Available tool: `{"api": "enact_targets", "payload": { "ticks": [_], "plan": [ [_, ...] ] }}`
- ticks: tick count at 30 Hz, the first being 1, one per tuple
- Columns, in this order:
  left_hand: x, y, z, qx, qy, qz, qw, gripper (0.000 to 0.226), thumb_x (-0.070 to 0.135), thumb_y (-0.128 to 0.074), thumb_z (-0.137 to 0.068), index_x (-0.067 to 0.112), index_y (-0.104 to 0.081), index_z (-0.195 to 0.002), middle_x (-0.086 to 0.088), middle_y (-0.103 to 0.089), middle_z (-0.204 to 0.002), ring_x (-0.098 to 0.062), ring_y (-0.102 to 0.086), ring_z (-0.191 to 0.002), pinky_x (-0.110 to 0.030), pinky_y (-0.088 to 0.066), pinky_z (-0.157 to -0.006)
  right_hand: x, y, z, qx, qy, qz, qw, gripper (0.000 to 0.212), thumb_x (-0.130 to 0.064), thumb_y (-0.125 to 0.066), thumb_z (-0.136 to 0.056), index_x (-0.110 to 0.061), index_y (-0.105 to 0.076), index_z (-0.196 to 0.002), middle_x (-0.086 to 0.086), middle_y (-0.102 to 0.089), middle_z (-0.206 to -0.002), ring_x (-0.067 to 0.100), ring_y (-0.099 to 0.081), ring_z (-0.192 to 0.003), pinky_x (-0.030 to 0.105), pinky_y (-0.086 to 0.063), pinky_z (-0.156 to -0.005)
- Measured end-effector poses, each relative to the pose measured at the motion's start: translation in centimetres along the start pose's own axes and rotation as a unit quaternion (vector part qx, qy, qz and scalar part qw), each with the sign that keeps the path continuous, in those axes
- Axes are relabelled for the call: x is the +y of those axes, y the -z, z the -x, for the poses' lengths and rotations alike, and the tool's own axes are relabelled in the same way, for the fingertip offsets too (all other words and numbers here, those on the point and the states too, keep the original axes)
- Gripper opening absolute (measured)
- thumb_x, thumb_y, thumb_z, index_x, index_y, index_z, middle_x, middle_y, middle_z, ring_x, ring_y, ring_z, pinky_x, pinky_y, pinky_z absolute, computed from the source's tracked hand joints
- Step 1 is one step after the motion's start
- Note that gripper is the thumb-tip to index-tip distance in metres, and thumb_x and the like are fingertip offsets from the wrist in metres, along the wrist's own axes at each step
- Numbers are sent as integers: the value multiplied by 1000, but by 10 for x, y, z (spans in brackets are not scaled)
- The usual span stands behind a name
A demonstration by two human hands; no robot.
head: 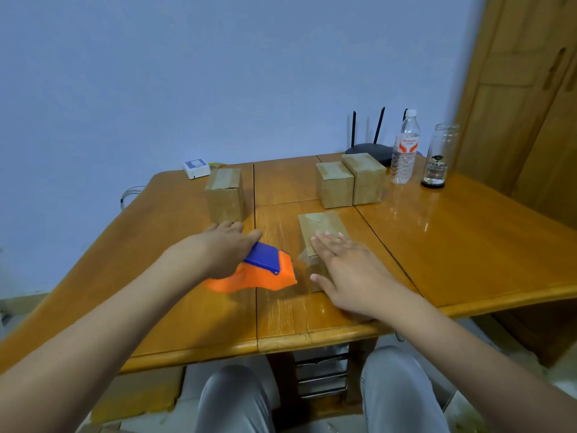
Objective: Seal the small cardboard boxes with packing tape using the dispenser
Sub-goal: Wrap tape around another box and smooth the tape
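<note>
Glossy wood table [468, 245], matt cardboard boxes [321, 232], smooth plastic dispenser [265, 273], clear plastic bottle [404, 151]

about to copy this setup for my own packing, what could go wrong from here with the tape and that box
The tape dispenser in the left hand has its toothed edge pointing toward the right hand, whose thumb is close; a quick pull could nick it. The right hand only lies flat on the near box, so the box may slide on the glossy table. A wide swing might reach the water bottle.

router [370, 149] – bottle [405, 151] – jar [437, 157]
</note>
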State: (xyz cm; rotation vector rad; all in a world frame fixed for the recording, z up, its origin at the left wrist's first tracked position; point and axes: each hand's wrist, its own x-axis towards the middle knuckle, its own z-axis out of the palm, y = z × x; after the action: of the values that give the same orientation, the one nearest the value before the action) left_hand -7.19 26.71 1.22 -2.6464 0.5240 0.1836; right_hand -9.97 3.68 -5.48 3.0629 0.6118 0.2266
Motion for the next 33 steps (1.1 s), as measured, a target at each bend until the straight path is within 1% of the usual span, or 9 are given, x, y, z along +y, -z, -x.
{"api": "enact_targets", "payload": {
  "ticks": [4,8,10,13,15,18,26,29,33],
  "plan": [
    [18,28,-22,-39,19,-88,995,58,7,-43,-102,23,-23,-154,-14,-41,-146,-34,-38,-137,-47,-33,-112,-1,1,-1,-7,-1,6,1000,72,-49,-34,-106,-12,-7,-161,5,-5,-169,19,-6,-156,35,-7,-127],
    [27,29,-38,-95,28,-174,980,43,17,-45,-104,20,-41,-147,-10,-46,-147,-31,-41,-137,-44,-34,-111,0,-2,-1,-12,-12,6,1000,72,-50,-33,-105,-15,-6,-161,4,-4,-169,21,-7,-156,42,-15,-126],
    [17,20,-39,-116,24,-143,983,44,14,-47,-102,19,-43,-146,-8,-50,-143,-30,-48,-132,-42,-44,-104,0,-1,-1,-12,-12,4,1000,72,-49,-33,-105,-14,-5,-161,5,-4,-169,21,-6,-156,39,-10,-127],
    [-10,19,-41,-105,55,-75,990,42,9,-44,-99,13,-44,-141,-5,-58,-123,-24,-59,-109,-36,-51,-93,-4,5,-1,-9,-14,4,1000,71,-47,-34,-106,-13,-7,-161,6,-5,-169,21,-8,-156,36,-9,-125],
    [-24,9,-45,-147,74,-45,985,33,9,-43,-98,9,-53,-130,-3,-57,-101,-19,-56,-85,-30,-49,-78,-6,8,0,-20,-16,0,1000,71,-45,-36,-105,-13,-8,-162,6,-6,-169,22,-10,-155,36,-12,-124],
    [-39,-15,-53,-179,88,-32,979,28,8,-40,-95,6,-62,-113,-3,-56,-85,-18,-50,-69,-29,-44,-66,-6,19,-1,-33,-15,-19,999,70,-39,-42,-103,-16,-12,-162,3,-9,-169,20,-14,-155,36,-20,-122],
    [-65,-53,-67,-82,104,148,980,31,10,-61,-89,19,-60,-118,2,-59,-100,-18,-58,-92,-27,-49,-74,-5,28,-4,-84,4,-32,996,73,-29,-48,-101,-13,-10,-162,5,-5,-169,21,-10,-155,37,-19,-125],
    [-72,-67,-69,-28,111,173,978,31,9,-62,-88,15,-65,-119,0,-61,-108,-19,-58,-96,-27,-49,-74,2,32,-7,-65,-23,-106,992,61,-35,-45,-105,-19,-22,-160,3,-26,-165,25,-28,-150,38,-28,-120],
    [-69,-72,-67,-30,129,195,972,48,9,-57,-91,23,-56,-137,-5,-57,-130,-23,-56,-112,-32,-53,-87,14,34,-14,4,-76,-273,959,45,-28,-36,-109,-25,-38,-154,4,-50,-151,27,-46,-137,38,-37,-112]
  ]
}}
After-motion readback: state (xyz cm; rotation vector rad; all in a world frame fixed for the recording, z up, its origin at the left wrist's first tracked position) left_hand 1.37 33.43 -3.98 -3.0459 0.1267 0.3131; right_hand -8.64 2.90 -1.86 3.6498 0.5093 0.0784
